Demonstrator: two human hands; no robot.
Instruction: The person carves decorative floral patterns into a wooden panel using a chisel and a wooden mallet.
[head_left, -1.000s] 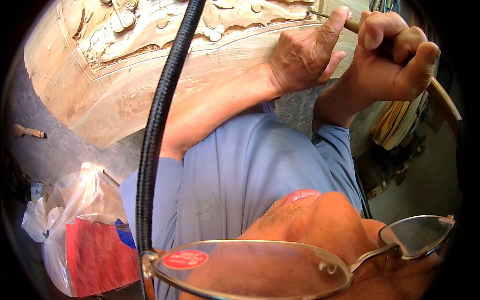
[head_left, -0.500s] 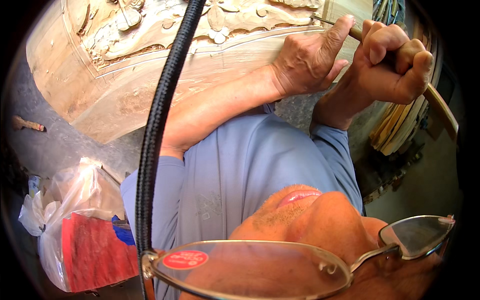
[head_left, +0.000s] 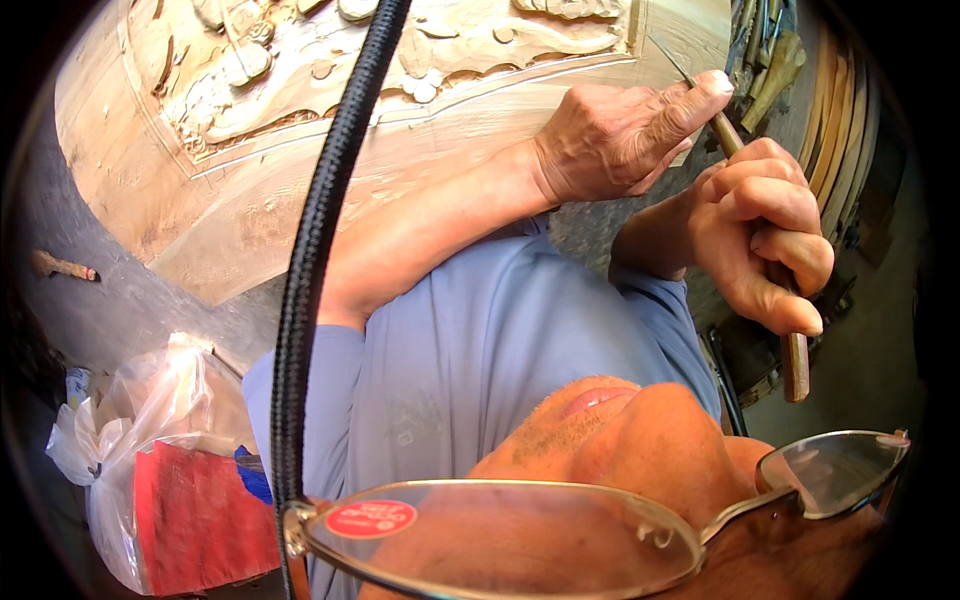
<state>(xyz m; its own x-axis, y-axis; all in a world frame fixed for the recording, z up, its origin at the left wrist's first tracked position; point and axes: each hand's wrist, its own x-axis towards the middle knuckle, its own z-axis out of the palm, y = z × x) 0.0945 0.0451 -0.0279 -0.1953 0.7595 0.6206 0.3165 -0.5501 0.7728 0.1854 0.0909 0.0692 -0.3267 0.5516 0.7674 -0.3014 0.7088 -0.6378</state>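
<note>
A carving chisel point(head_left: 727, 134) with a thin metal blade and a long wooden handle slants between my two hands. My right hand point(head_left: 760, 225) is wrapped round the handle, whose butt sticks out below the fingers. Further up, my left hand point(head_left: 625, 140) is closed on the chisel near the base of the blade, its thumb side against the shaft. The blade's tip lies over the plain border at the right end of a large pale wooden panel point(head_left: 400, 150). Raised scrolls, leaves and flowers are carved in the panel's middle point(head_left: 425, 88). Whether the tip touches the wood I cannot tell.
Several tools point(head_left: 765, 60) lie beyond the panel's right edge, near stacked curved wooden strips point(head_left: 838, 130). At the left are a short stick-like piece point(head_left: 65, 266) on the grey surface and a clear plastic bag point(head_left: 165, 400) with a red sheet point(head_left: 205, 520). A black braided cable point(head_left: 325, 220) crosses the view.
My right hand has come down and toward me, swinging the chisel's handle to a steeper slant. The tip has shifted right, off the carving's corner. My left hand stays near the panel's edge.
</note>
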